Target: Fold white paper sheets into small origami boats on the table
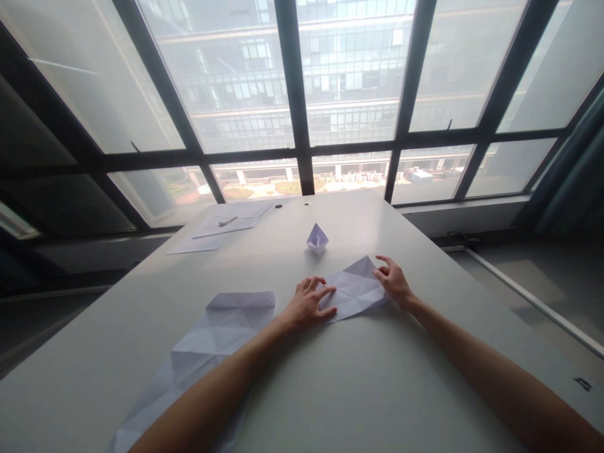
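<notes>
A creased, partly folded sheet of white paper (353,290) lies on the white table between my hands. My left hand (311,303) rests on its left edge, fingers spread. At its right corner is my right hand (392,282), thumb and fingertips at the paper's edge with the index finger raised; whether it pinches the paper is too small to tell. Just beyond the sheet stands a small folded paper boat (318,239) with a pointed peak.
A larger creased paper (212,333) lies at the left, partly under my left forearm. Flat white sheets (202,233) with a small white object (228,221) on them are at the table's far left. Tall windows (349,75) stand beyond the table (321,390).
</notes>
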Demonstrator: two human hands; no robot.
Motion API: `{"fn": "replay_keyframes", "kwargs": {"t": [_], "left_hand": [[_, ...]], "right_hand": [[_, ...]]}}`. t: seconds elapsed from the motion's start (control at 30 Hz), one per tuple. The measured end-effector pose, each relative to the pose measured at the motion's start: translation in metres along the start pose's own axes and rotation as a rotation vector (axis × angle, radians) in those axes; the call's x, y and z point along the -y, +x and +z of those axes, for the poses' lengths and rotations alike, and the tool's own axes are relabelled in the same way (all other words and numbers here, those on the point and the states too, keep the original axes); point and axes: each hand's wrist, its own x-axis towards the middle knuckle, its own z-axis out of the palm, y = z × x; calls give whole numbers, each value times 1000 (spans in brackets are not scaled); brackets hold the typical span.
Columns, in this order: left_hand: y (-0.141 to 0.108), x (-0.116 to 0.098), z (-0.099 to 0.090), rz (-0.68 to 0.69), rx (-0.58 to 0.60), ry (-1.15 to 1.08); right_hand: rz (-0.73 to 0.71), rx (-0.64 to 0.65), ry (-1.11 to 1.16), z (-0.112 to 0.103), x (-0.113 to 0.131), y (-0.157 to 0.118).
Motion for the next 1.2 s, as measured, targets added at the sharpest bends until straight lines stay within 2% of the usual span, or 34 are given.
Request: {"fn": "replay_keyframes", "kwargs": {"t": [0.13, 0.27, 0.37, 0.5, 0.6, 0.7, 0.77, 0.83, 0.97, 1.03, 1.2], "left_hand": [[1, 1, -1, 29, 1, -27], [3, 4, -2, 44, -3, -140], [3, 7, -1, 19, -65, -294], [4, 12, 5, -89, -176, -506], [7, 19, 11, -204, -305, -598], [10, 23, 14, -275, -438, -541], [11, 22, 14, -245, -472, -435], [9, 18, 11, -151, -398, -312], [4, 6, 4, 43, -2, -117], [2, 2, 0, 113, 130, -51], [0, 0, -7, 158, 204, 3]], "right_hand": [[93, -6, 228, -7, 9, -1], [168, 178, 554, -8, 15, -5], [108, 266, 577, -1, 20, -10], [-81, 416, 441, 12, 29, -23], [-265, 548, 169, 21, 33, -32], [-420, 637, -153, 28, 35, -39], [-494, 644, -317, 31, 36, -42], [-552, 634, -405, 32, 36, -43], [-640, 621, -419, 31, 33, -43], [-659, 614, -389, 30, 30, -43], [-657, 524, -431, 30, 23, -40]]}}
